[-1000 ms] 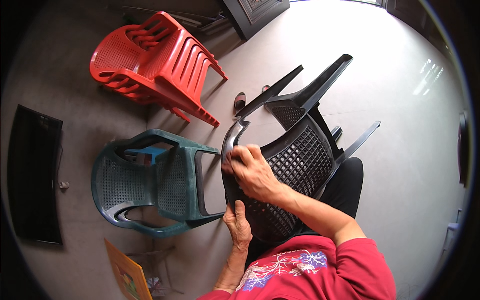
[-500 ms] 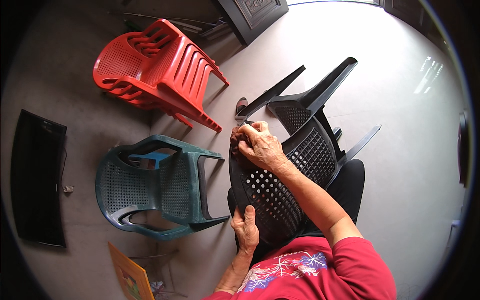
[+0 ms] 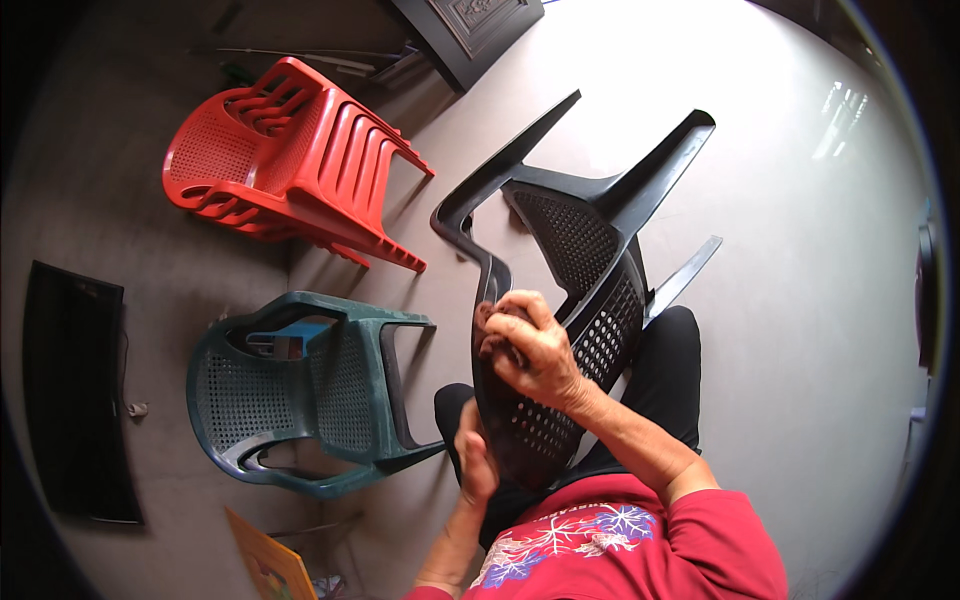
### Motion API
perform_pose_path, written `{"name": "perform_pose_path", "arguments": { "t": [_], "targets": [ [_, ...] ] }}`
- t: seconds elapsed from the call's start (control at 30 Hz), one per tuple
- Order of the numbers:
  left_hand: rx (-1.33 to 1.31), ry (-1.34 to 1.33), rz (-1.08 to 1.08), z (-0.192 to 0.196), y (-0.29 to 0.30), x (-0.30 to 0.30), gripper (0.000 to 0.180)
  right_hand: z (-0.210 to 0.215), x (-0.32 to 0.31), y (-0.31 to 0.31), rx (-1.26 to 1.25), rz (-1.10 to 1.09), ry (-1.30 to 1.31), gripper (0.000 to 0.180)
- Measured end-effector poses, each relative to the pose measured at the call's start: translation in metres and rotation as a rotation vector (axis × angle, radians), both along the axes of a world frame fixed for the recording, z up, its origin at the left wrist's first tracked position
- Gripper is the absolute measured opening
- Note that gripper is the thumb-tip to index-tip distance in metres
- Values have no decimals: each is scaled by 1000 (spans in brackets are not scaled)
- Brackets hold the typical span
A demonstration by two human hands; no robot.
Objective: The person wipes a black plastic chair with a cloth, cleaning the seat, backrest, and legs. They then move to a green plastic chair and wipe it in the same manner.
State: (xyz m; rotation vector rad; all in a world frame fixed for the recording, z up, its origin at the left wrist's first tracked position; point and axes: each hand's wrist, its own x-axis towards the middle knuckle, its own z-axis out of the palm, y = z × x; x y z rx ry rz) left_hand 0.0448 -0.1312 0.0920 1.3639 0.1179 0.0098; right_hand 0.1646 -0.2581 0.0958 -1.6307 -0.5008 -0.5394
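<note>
A black plastic armchair (image 3: 562,235) with a perforated seat and back lies tipped against my lap, its legs pointing up and away. My right hand (image 3: 538,348) is closed around a bunched brown cloth (image 3: 490,318), which presses on the chair's rim where the armrest meets the back. Beside the chair's left edge, my left hand (image 3: 477,462) has its fingers stretched out and thumb apart, slightly blurred. Whether its palm touches the edge I cannot tell.
To the left stand a green plastic armchair (image 3: 345,385) and a stack of red plastic armchairs (image 3: 335,165). Farther left is a black flat screen (image 3: 75,395). An orange-framed picture (image 3: 275,560) is at lower left, and a dark carved panel (image 3: 465,35) at the far end.
The black chair has turned, showing more of its left armrest. My right hand and the cloth have moved nearer along the rim. My left hand has loosened from the edge.
</note>
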Motion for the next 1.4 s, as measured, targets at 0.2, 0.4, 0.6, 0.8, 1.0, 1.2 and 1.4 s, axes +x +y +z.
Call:
{"name": "perform_pose_path", "arguments": {
  "t": [0.2,0.4,0.6,0.8,1.0,1.2,1.4],
  "targets": [
    [3,151,-190,37,3,107,80,-9,-18,11,-33,10,136,37],
    [294,121,-180,29,-5,105,78,-14,-5,8,-89,-210,247,32],
    [296,220,-233,8,-37,80,81,-82,44,-13,-78,-71,497,30],
    [320,285,-153,-23,-39,62,69,-104,110,-2,-362,112,399,19],
    [332,311,-167,-27,-43,51,61,-115,170,59,-488,-361,177,33],
    [334,336,-137,-34,-35,53,57,-124,178,76,-414,-546,326,29],
    [323,349,-165,-36,-33,51,58,-134,150,66,-317,2,270,15]
  ]
}}
